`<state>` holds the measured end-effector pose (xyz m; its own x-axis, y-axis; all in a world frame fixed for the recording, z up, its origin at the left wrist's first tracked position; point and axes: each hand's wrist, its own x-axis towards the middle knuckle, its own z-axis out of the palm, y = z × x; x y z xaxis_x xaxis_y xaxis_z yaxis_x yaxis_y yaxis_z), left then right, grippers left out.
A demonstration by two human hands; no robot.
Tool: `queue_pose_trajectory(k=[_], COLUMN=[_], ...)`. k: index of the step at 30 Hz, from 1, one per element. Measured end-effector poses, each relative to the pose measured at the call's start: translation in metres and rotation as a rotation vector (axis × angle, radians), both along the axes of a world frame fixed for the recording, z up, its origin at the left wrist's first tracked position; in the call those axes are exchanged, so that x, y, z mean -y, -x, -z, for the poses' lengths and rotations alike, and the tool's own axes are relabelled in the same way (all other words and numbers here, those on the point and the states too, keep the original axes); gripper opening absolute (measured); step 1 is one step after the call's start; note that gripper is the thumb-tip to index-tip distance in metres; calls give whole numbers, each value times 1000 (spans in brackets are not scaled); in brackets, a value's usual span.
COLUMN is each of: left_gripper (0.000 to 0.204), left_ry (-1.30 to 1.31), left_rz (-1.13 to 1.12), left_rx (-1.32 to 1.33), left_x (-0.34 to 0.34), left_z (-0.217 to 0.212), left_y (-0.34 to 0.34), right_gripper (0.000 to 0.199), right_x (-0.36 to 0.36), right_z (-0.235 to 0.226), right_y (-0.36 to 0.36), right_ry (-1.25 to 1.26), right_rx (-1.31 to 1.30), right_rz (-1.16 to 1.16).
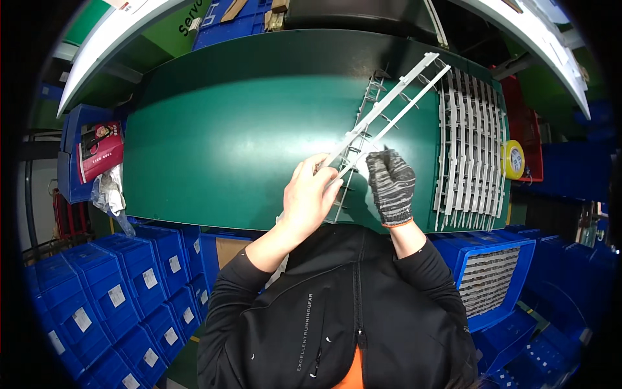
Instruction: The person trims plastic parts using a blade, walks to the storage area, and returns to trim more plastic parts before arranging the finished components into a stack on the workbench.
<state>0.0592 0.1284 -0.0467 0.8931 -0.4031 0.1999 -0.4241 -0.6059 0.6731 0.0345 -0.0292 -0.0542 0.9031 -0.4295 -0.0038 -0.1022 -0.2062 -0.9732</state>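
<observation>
A pale grey ladder-like frame point(396, 94), two long rails joined by short crosspieces, slants up to the right above the green table. My bare left hand point(310, 194) is closed around its near end. Close by on the right is my right hand point(391, 185), in a grey-and-black striped knit glove, its fingers drawn together beside the rails. Something white point(371, 198) shows along the glove's left side; its kind and what the fingertips hold are hidden. Under the held frame lies a second, darker-looking ladder-like frame point(369, 98), partly covered by my hands.
Several similar frames point(472, 142) lie side by side at the table's right end, next to a yellow tape roll point(514, 160) and a red bin point(532, 139). A blue bin point(72, 168) with a red package point(100, 152) stands left. Stacked blue crates point(116, 275) fill the lower left.
</observation>
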Motion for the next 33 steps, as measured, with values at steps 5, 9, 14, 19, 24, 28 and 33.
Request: queue_pose_trajectory(k=[5,9,14,19,24,28,33], left_gripper=[16,16,16,15,27,51,34], left_ry=[-1,6,-16,-21,-46,270,416], left_rz=[-35,-17,-2,-19,55,43,204], left_rx=[-20,26,46,71,63,-213,-770], left_x=[-2,5,7,5,-1,-23,-50], left_z=[1,0,0,1,4,-3,20], left_y=[-3,-3,-1,-1,-1,-14,-20], right_gripper=[11,11,14,12,9,7,11], right_x=[11,-1,0,0,-1,22,31], right_z=[-1,-6,-2,0,11,-10,-21], right_y=[6,-1,-6,-2,-7,-17,-28], right_ry=[-184,-196,-25,-142,-190,-546,-729], right_rx=[-32,-117,33,-103,15,-77,33], right_rz=[69,-33,-70,-7,-109,76,86])
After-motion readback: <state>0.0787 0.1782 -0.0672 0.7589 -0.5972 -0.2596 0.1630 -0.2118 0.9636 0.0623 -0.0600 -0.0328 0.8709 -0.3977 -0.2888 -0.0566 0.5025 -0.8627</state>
